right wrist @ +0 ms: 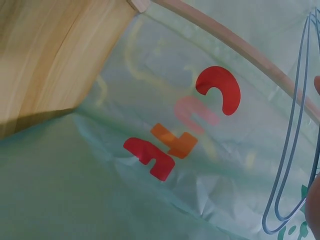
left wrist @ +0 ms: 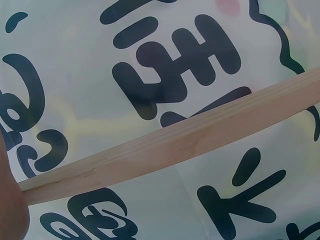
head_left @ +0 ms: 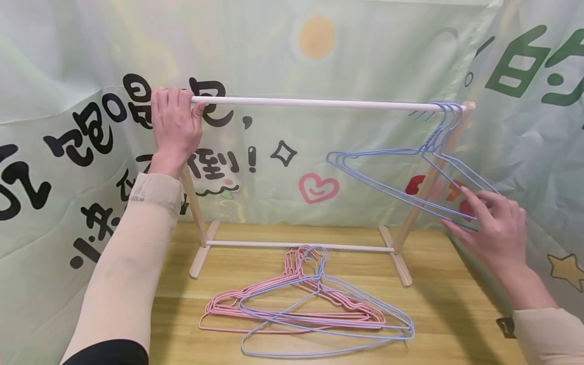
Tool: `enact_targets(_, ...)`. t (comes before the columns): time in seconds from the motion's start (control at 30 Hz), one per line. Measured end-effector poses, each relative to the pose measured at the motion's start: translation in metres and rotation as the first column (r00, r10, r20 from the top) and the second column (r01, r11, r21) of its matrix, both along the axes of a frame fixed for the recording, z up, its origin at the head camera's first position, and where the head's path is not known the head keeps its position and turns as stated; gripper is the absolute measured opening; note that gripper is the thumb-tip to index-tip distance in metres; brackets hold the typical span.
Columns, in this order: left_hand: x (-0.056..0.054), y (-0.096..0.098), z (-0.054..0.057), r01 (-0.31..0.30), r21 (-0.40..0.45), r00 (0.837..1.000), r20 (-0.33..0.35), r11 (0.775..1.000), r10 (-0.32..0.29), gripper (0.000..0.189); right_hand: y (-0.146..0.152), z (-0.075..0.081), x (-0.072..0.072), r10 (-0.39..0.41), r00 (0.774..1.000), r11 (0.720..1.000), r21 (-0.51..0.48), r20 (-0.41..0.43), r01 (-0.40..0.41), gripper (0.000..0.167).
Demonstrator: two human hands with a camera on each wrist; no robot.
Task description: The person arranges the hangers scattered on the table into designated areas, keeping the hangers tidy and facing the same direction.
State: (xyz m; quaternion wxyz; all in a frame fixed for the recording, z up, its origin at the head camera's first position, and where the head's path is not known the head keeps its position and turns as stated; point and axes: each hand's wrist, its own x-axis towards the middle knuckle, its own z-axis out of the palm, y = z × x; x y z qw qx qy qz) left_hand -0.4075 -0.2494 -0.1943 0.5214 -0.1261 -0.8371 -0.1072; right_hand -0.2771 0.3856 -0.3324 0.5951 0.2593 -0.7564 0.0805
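On the white rod (head_left: 301,103) — slender periwinkle-blue hangers (head_left: 431,146)

Green "的" (head_left: 537,65) and black "倒!" (head_left: 212,163) on the pale green cloth backdrop (head_left: 374,50), other lettering unclear

Soft, fairly even light fills the head view, its source out of sight. Hazy-edged shadows darken the desk (head_left: 435,314) to the left and right of the rack (head_left: 319,103), and the cloth (head_left: 269,66) behind the rack carries a faint pale sheen. Both wrist views are dimmer — greyer, with a cool blue-green cast. In the right one the rack's wooden post (right wrist: 242,43) bows like lens distortion — yet the cloth's printed shapes read clearly.
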Motion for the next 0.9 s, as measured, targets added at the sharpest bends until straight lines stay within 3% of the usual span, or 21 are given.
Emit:
enact_targets(0.17,-0.001,0.0,0.0,0.002,0.0,1.0,-0.004,1.0,-0.002,0.05,-0.002,-0.001,0.004,0.004,1.0,1.0,-0.016,0.015,-0.004,0.076)
enact_targets(0.37,-0.001,0.0,0.0,-0.014,0.001,1.0,0.022,1.0,0.014,0.054,-0.011,-0.007,0.013,0.009,0.995,0.997,-0.075,0.095,-0.002,0.083)
enact_targets(0.6,0.0,-0.001,0.0,-0.014,0.001,1.0,0.022,1.0,0.014,0.054,-0.042,-0.026,0.019,0.125,0.991,0.984,-0.135,0.043,-0.119,0.074)
enact_targets(0.9,0.001,0.0,0.001,-0.013,0.001,1.0,0.021,1.0,0.013,0.054,-0.071,-0.051,0.028,0.231,0.968,0.969,-0.112,0.096,-0.22,0.069)
